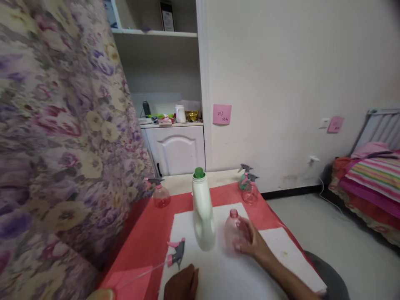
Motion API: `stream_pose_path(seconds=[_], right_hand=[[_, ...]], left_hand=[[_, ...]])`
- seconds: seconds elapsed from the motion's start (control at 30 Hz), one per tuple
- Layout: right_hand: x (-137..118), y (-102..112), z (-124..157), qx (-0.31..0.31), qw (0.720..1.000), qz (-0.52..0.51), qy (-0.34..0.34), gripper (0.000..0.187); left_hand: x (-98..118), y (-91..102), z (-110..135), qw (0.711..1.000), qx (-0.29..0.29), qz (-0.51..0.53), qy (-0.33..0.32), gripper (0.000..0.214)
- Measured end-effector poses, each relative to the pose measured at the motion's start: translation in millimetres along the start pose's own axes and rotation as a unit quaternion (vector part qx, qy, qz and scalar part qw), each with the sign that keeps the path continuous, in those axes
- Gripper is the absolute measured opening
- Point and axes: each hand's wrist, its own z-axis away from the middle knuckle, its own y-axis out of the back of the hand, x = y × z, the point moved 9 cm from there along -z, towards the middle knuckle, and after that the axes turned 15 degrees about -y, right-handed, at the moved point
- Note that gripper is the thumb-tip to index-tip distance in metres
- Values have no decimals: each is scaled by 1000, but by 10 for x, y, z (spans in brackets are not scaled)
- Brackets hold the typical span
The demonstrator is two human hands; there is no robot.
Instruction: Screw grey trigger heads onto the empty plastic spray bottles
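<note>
My right hand point(251, 241) is wrapped around the side of a clear pink spray bottle point(231, 231), which has no spray head and an open neck. The bottle is slightly blurred over the white cloth. Left of it stands a pale green jug point(201, 212) with a handle and a green piece in its mouth. My left hand point(181, 283) rests closed at the near edge, partly cut off by the frame. Just above it lies a grey-and-pink spray head point(177, 253), its thin tube pointing left. Nothing shows in the left hand's fingers.
On the red tablecloth point(137, 231), a pink spray bottle point(161, 196) stands back left; another pink one point(250, 193) and a green one point(242, 179) stand back right. A white cloth point(283, 246) lies at right. A floral curtain point(68, 137) hangs left. A round object point(101, 294) shows bottom left.
</note>
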Motion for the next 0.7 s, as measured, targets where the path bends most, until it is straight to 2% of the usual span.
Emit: stream_pose_path(seconds=[0.07, 0.17, 0.27, 0.4, 0.53, 0.7], right_hand=[[417, -156, 233, -7, 988, -133, -79, 80], [649, -332, 489, -15, 976, -186, -111, 86], [662, -396, 609, -18, 977, -177, -120, 82], [675, -408, 646, 1, 979, -163, -124, 83], [731, -442, 648, 1, 979, -161, -124, 85], [732, -422, 666, 2, 980, -149, -129, 89]], left_hand=[[-12, -2, -10, 1000, -15, 8, 11, 30], [-35, -29, -24, 997, -61, 24, 36, 31], [-57, -52, -27, 992, -101, 40, 61, 31], [-79, -58, -41, 987, -122, 65, 85, 32], [-76, 13, -63, 983, -121, 87, 109, 33], [-270, 229, 47, 964, -81, 134, 214, 33]])
